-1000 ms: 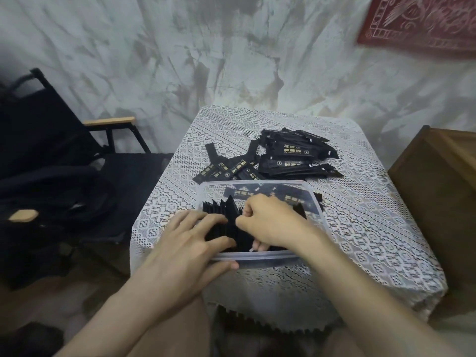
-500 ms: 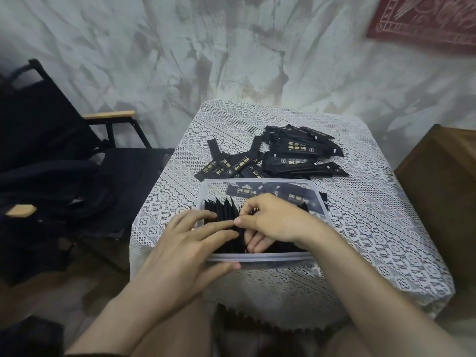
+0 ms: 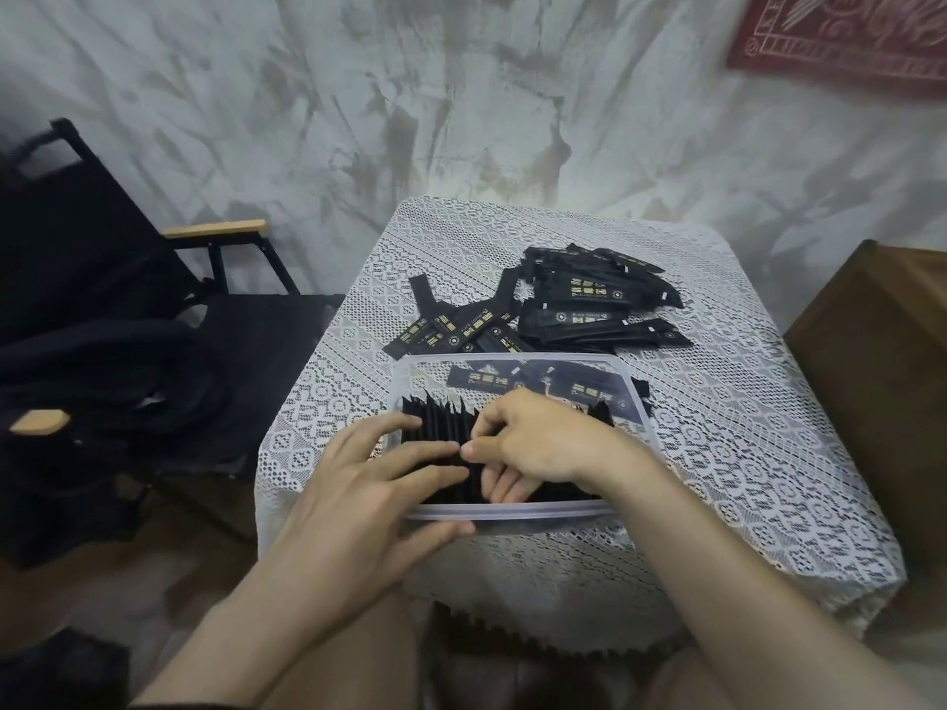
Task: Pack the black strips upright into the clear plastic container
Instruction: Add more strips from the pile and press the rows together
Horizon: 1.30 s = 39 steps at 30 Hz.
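A clear plastic container (image 3: 517, 514) sits at the near edge of the small table. A row of black strips (image 3: 440, 417) stands upright in its left half. My left hand (image 3: 369, 499) lies over the container's near-left corner, fingers spread against the standing strips and thumb on the front rim. My right hand (image 3: 533, 443) reaches into the container, thumb and forefinger pinched on the top edge of a strip, the other fingers tucked down among the row. A loose pile of black strips (image 3: 589, 310) with gold print lies on the table beyond the container.
A white lace cloth (image 3: 743, 453) covers the table. A black folding chair (image 3: 153, 310) with wooden armrests stands to the left, a brown wooden cabinet (image 3: 881, 381) to the right. A marbled grey wall is behind, with a red hanging (image 3: 845, 38) at top right.
My right hand has sunk deeper into the container and its fingers have uncurled among the strips. My left hand's fingers have slid rightward against the row. The camera view has shifted slightly.
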Tool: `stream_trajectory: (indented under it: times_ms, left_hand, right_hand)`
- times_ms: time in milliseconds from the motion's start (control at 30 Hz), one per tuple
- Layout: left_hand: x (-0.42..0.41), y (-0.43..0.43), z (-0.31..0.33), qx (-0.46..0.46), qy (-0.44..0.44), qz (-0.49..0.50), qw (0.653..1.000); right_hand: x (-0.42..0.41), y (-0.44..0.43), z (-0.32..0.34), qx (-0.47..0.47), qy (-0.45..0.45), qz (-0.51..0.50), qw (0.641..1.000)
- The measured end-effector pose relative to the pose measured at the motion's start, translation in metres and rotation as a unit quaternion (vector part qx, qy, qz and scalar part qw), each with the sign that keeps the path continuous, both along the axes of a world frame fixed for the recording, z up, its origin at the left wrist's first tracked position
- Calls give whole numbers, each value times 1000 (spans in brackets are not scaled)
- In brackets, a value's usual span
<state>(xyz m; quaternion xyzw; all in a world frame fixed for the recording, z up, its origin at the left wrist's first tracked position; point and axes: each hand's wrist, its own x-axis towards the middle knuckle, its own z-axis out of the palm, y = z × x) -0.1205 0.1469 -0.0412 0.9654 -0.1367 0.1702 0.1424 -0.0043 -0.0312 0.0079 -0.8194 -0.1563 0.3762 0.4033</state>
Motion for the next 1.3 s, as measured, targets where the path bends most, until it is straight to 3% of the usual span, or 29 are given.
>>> stream_trajectory:
  times_ms: [200,867,1300]
  left_hand:
    - [1,1,2,42,0,6,999]
    - [2,3,-1,23,-3,-2,1000]
    - [3,5,8,76,0,-18,997]
  right_hand:
    - [-1,0,0,1,-11,0,1000]
    - [-2,-10,-2,-44,-127,-33,990]
    - [-3,-9,-1,-30,-100,-14,994]
